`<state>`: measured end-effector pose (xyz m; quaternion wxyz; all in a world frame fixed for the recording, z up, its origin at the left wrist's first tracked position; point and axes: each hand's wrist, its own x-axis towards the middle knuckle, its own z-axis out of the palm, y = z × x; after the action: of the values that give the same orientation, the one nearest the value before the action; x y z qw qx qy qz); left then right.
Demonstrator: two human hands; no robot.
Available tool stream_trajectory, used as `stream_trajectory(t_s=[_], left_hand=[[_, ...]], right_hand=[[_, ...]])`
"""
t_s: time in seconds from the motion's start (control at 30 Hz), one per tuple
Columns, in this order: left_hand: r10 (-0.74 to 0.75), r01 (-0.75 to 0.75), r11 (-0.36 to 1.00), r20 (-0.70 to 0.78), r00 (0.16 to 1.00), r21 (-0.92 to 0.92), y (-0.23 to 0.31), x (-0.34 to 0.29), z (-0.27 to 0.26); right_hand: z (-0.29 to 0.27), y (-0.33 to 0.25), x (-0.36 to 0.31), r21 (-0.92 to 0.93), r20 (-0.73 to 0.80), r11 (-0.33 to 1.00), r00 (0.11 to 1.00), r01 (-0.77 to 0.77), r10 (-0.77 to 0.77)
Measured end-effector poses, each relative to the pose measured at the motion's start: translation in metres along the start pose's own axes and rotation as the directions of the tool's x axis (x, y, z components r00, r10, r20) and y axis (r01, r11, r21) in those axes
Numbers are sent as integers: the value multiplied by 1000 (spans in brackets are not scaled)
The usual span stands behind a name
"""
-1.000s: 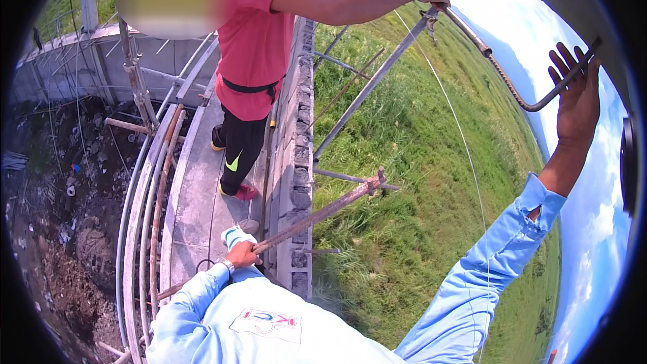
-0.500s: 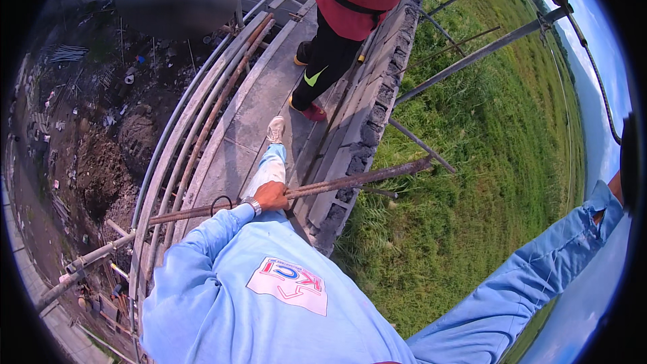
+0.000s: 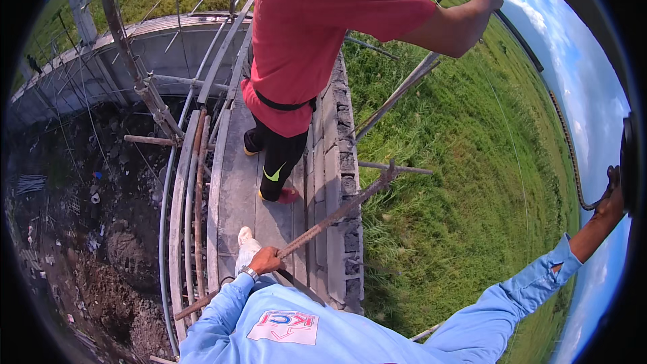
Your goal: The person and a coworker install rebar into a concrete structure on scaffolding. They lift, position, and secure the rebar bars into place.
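My left hand [image 3: 267,261], with a metal watch at the wrist, is closed around a rusty metal bar [image 3: 330,220]. The bar slants across my body, from the planks at lower left up past the block wall. At the right rim my right hand [image 3: 610,197] is raised on a stretched arm. Its fingers look curled against a dark shape at the picture's edge, and what they hold is hidden. Close by it is the bent lower end of a dark ribbed rod [image 3: 565,128]. A co-worker in a red shirt [image 3: 296,34] stands ahead, both arms lifted toward a dark bar [image 3: 522,42].
A narrow walkway [image 3: 236,195] runs ahead between scaffold pipes [image 3: 166,229] and a rough block wall [image 3: 345,182]. Left of it, the ground drops to dark soil [image 3: 101,283] with debris. Right of the wall, grass [image 3: 458,229] lies far below, crossed by projecting poles [image 3: 404,91].
The view has swung up and to the left, showing more of the co-worker. My right hand has come into view at the right rim. My left hand keeps its hold on the rusty bar.
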<state>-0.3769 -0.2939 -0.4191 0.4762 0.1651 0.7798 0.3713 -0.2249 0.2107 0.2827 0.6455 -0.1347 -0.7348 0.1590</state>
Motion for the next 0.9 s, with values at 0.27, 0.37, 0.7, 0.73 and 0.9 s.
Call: stream_trajectory(t_s=[0.27,0.37,0.7,0.73,0.9], left_hand=[[36,-40,996,52,998,83,16,15,-105],[50,-57,994,69,996,92,20,22,-121],[167,-176,982,125,978,65,74,102,-148],[167,-178,978,101,981,111,80,111,-149],[210,-206,978,182,961,-43,111,145,-154]], right_hand=[[-23,16,-3,3,-89,984,980,-178,177],[-3,-5,-13,76,-119,972,966,-222,230],[-59,11,-48,377,-81,910,972,-174,220],[-77,20,-65,335,-95,895,934,-296,345],[-85,80,-216,406,-439,883,798,-235,414]])
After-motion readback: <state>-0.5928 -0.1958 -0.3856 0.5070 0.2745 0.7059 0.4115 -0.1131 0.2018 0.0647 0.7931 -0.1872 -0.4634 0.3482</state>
